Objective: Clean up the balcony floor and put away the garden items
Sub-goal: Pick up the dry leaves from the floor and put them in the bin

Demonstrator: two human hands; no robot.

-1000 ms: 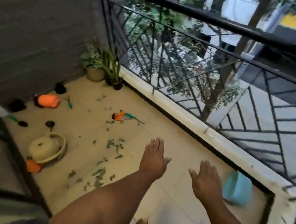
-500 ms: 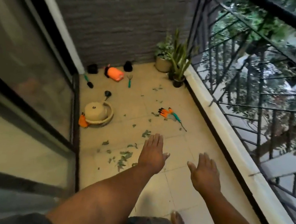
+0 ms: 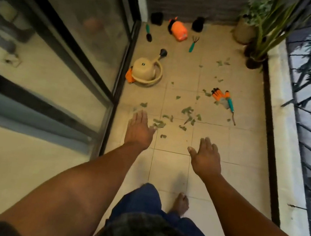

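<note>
A: Grip state? Both hands wanted.

B: Nothing is held. The left hand (image 3: 138, 130) is stretched forward, fingers straight and together, palm down. The right hand (image 3: 206, 157) is spread flat too, thumb out. Both are held out above the tiled floor (image 3: 169, 166), with no contact seen.

A: Nearest task item?

B: Loose green leaves (image 3: 188, 113) are scattered just past the fingertips, some right beside the left hand. They are judged very light and limp, easily blown or crushed; better swept or gathered in a pile than pinched singly.

A: Further out?

B: The orange gloves (image 3: 219, 95) lie ahead of the right hand, with a teal-handled tool (image 3: 231, 105) touching them. The gloves are judged soft and can be grabbed anywhere; the tool is stiff and best taken by the handle. The beige watering can (image 3: 146, 72) sits ahead of the left hand near the sliding door (image 3: 72, 30); weight cannot be told, and its handle is the likely hold.

A: Far end?

B: The orange sprayer bottle (image 3: 178, 31) lies tipped by the wall, a small hand rake (image 3: 193, 42) just beside it, and a trowel (image 3: 148, 33) nearer the door. Potted plants (image 3: 259, 26) are noted in the far right corner. All are well apart from both hands.
</note>
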